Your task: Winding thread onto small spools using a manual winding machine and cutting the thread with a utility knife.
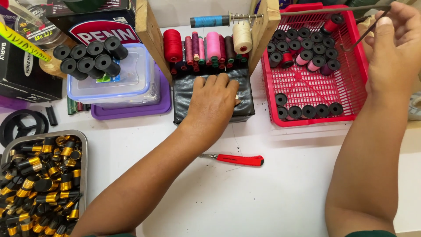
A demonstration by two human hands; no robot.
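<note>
My left hand [212, 103] lies palm down on a black leather pouch [245, 94] at the foot of a wooden stand [147, 37], fingers curled over its top edge. Behind the pouch stand several thread spools [210, 46] in red, pink, maroon and cream. A thin metal rod [324, 11] runs from the stand's spring [243, 17] and blue-wrapped bar [208, 20] toward my right hand [394, 48], which is raised at the top right with fingers closed around the rod's bent end.
A red mesh basket [357, 94] with several black spools sits at right. A red-handled cutter [239, 159] lies on the white table. At left stand a metal tray [83, 145] of black-and-gold parts, a plastic box [131, 83] topped with black spools, and dark boxes.
</note>
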